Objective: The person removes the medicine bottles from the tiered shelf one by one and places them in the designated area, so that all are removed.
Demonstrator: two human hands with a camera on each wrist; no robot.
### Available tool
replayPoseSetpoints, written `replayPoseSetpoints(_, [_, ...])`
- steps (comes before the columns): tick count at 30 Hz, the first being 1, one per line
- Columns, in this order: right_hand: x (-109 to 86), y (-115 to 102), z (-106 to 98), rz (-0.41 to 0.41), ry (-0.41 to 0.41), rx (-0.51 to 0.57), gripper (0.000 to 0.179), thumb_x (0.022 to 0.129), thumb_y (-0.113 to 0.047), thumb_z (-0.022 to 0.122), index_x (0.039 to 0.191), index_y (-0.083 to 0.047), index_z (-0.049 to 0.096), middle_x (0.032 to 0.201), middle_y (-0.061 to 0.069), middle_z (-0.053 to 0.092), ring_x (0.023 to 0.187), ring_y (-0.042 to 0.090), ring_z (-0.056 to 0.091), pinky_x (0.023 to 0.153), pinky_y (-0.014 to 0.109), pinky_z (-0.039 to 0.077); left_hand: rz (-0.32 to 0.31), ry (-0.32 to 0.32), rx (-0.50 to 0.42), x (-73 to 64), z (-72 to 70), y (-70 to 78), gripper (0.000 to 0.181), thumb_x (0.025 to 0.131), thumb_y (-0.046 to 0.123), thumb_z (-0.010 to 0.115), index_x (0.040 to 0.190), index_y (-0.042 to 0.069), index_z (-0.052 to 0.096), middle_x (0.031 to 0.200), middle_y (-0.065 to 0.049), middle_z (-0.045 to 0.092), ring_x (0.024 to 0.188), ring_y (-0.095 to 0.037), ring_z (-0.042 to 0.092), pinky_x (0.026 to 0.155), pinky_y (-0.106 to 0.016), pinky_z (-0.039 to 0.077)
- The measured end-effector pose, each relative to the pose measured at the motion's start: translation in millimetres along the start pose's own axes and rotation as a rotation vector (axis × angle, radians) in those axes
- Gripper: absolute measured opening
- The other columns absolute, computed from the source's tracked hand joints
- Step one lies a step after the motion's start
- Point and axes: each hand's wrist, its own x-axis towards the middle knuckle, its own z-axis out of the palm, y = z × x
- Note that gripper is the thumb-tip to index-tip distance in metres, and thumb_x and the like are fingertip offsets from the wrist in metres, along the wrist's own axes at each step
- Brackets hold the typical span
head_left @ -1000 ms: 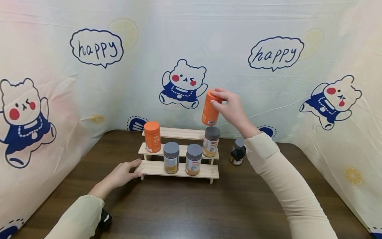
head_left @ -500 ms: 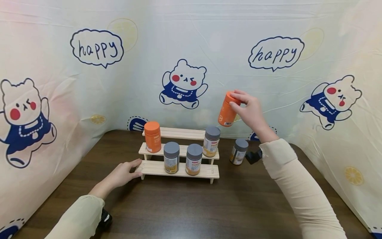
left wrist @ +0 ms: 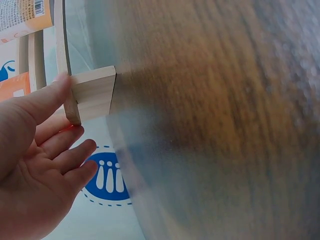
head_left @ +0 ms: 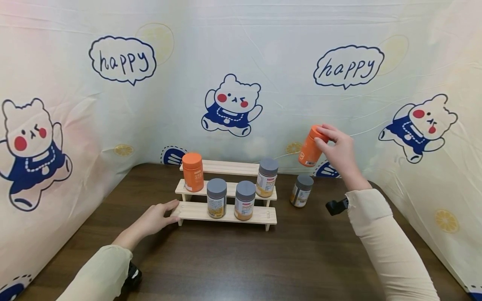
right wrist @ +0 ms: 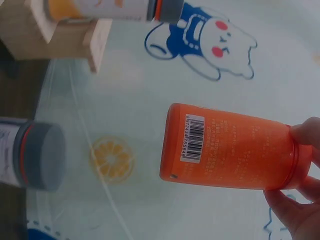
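Orange bottle [right wrist: 227, 147] in right hand [head_left: 339, 151], rack [head_left: 231, 189] in left hand [left wrist: 42, 167], barcode digits [right wrist: 187, 137] only in right-wrist view

Pale cream sleeves [head_left: 388, 238], black wrist cameras [head_left: 336, 206]

1. We read a fabric-screened tabletop recording space; home or office, we cannot tell.
2. Pale cloth walls [head_left: 286, 33] printed with navy-outlined cartoon bears [head_left: 230, 119] border a dark-brown wood-grain table [head_left: 226, 267].
3. We note a small black wrist-worn camera [head_left: 336, 207].
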Motion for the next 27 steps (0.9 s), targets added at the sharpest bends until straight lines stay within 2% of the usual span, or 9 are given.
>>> replayPoseSetpoints(10, [-18.5, 38, -15, 0.119, 0.037, -0.06, 0.038, 0.09, -0.017, 0.06, 0.124, 0.0, 0.057, 0.131, 0.015, 0.05, 0.118, 0.032, 0.046, 0.091, 0.046, 0.041, -0.006, -0.006, 0.002, 2.0, 0.1, -0.7, 0.059, 0.086, 0.025, 0.066, 0.131, -0.007, 0.045, 0.132, -0.027, 0.044, 0.118, -0.042, 0.043, 0.093, -0.054, 0.036])
replayPoseSetpoints(27, [-57.3, 97, -4, 0.162, -0.003, -0.15, 0.036, 0.089, -0.01, 0.062, 0.121, 0.006, 0.057, 0.131, 0.022, 0.048, 0.118, 0.04, 0.044, 0.088, 0.051, 0.041, -0.001, -0.002, 0.006, 0.4, -1.0, 1.2, 0.059, 0.085, 0.024, 0.066, 0.13, -0.008, 0.046, 0.131, -0.027, 0.044, 0.116, -0.042, 0.044, 0.092, -0.054, 0.037])
